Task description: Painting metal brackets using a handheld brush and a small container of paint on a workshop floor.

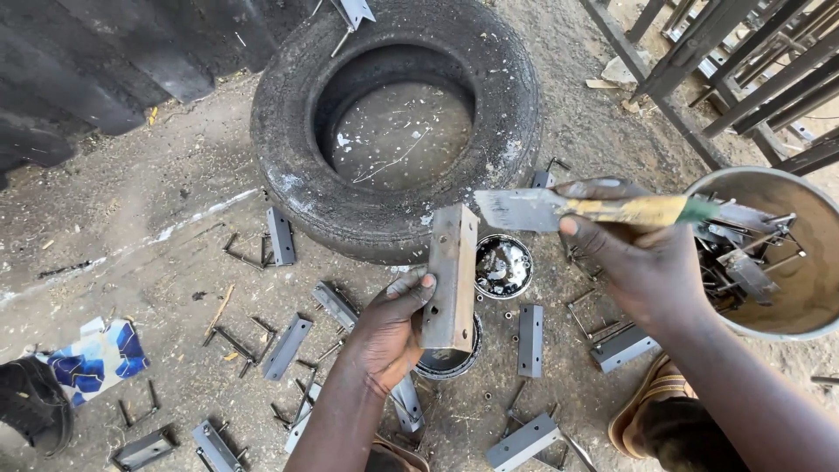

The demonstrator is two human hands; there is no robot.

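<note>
In front of the tyre (393, 131), the left hand (384, 336) grips a bare metal piece (450, 275). The right hand (642, 262) pinches a paintbrush (603, 210) just above. Many grey pieces (288, 345) lie painted around; more wait in the bowl (813, 253).

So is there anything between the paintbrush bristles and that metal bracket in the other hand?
Nothing visible. The left hand holds the metal bracket upright, and the paintbrush in the right hand has its bristles right at the bracket's top edge. The open paint can sits below, out of the way.
</note>
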